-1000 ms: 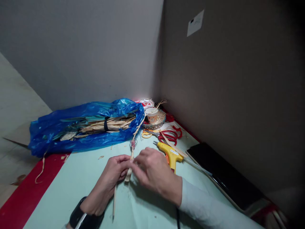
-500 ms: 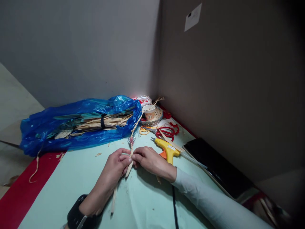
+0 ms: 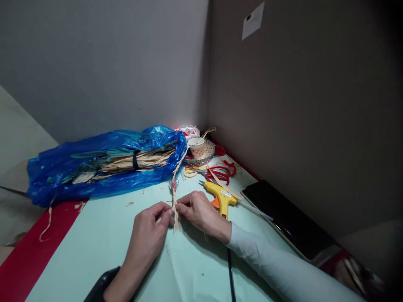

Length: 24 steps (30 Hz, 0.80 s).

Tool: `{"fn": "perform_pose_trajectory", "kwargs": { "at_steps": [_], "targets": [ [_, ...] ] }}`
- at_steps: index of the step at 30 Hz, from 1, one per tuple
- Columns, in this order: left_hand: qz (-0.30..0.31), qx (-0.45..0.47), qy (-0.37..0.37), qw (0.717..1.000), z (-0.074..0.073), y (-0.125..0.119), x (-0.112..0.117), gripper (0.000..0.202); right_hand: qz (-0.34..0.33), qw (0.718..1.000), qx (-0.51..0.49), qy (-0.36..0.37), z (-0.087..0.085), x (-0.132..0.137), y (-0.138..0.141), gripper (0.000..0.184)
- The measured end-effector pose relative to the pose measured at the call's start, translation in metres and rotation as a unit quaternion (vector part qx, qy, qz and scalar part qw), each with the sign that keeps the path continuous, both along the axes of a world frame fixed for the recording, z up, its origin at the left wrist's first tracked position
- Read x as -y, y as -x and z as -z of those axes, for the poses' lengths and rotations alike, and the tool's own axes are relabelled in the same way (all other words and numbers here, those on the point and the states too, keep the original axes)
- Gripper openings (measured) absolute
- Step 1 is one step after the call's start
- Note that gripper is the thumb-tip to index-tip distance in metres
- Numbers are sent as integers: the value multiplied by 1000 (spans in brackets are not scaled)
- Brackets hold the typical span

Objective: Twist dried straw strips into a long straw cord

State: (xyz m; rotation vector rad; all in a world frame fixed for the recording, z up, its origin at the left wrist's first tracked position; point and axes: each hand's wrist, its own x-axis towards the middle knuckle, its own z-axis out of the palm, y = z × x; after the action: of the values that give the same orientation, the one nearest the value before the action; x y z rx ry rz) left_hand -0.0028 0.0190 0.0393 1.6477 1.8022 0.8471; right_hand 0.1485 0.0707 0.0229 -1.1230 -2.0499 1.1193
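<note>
A pale braid of dried plant strips (image 3: 177,170) runs from beside the paper cup down to my fingers, over a small wire piece with a pinkish part (image 3: 173,184). My left hand (image 3: 153,226) pinches the braid's near end from the left. From the other side, my right hand (image 3: 200,214) pinches it with thumb and fingers at about the same height. Short loose strip ends (image 3: 176,224) hang below the fingertips. To the right of my right hand lies a yellow glue gun (image 3: 223,197) with a clear glue stick in its back.
A blue plastic bag (image 3: 103,167) with a bundle of dried strips lies at the back left. Behind the glue gun are red-handled scissors (image 3: 220,174), yellow-handled scissors (image 3: 190,172), a paper cup (image 3: 197,149) and a woven basket (image 3: 206,153). A black flat device (image 3: 286,218) lies right.
My left hand has shifted slightly left and its grip has changed. The strip ends below my fingers now hang straighter, and the long strip under my left wrist is no longer visible.
</note>
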Motion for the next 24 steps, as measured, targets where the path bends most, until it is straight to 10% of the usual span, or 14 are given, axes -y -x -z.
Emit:
{"fn": "perform_pose_trajectory", "kwargs": {
  "at_steps": [11,18,24],
  "targets": [
    [61,-288,-255,921,26,-27,16,29,8,986,-106,130,8,-8,1,28],
    [-83,128,-26,988,-1,-3,1,21,-21,960,-151,235,-4,-2,1,23],
    [35,262,135,955,8,0,-16,29,-58,960,-153,227,-10,3,0,22]
  ]
}}
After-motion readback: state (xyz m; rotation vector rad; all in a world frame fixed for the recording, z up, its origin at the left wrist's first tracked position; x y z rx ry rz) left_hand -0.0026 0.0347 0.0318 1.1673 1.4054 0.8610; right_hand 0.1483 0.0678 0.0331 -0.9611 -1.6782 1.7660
